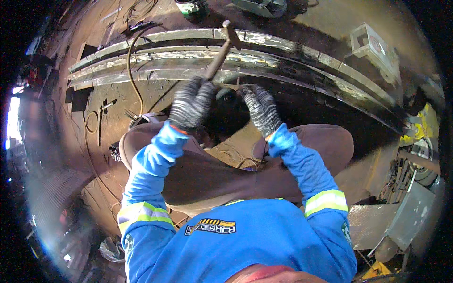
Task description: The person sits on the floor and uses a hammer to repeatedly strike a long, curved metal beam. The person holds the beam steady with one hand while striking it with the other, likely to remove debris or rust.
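My left hand (191, 104), in a grey knit glove, is shut on the wooden handle of a chipping hammer (222, 45). The hammer is raised, with its metal head above the long welded steel beams (188, 56) lying across the floor in front of me. In a matching glove, my right hand (261, 109) rests with curled fingers near the beams' near edge; what it touches is hidden in shadow. Both sleeves are blue with reflective bands. My knees in brown trousers sit under the hands.
A cable (133, 70) snakes over the beams and across the dirty floor on the left. A white box-like frame (373, 47) stands at the right end of the beams. Metal scrap and yellow parts (415, 141) pile up at the right.
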`<move>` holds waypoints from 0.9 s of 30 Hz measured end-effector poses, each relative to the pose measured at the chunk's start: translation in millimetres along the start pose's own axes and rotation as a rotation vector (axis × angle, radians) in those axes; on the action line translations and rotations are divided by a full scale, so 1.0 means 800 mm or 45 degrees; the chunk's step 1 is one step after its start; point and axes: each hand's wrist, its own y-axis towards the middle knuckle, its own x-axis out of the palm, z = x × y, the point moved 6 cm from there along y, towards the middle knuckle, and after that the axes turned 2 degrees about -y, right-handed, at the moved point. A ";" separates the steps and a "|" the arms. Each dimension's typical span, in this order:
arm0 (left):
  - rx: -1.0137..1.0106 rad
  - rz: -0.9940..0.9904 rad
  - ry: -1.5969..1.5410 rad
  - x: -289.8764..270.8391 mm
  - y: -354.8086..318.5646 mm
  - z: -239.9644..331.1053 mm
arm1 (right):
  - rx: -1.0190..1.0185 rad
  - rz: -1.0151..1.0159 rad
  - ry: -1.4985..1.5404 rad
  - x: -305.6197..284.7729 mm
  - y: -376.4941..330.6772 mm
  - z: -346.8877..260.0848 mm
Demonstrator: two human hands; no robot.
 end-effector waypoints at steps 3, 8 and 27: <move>-0.049 0.051 -0.160 0.061 -0.040 -0.003 | -0.074 0.043 -0.273 0.023 -0.006 -0.009; 0.129 -0.061 0.270 0.103 -0.071 -0.019 | 0.422 -0.015 0.246 0.019 -0.008 0.008; 0.246 -0.845 0.634 0.141 -0.098 -0.012 | -0.370 -0.167 -0.981 -0.077 0.083 -0.056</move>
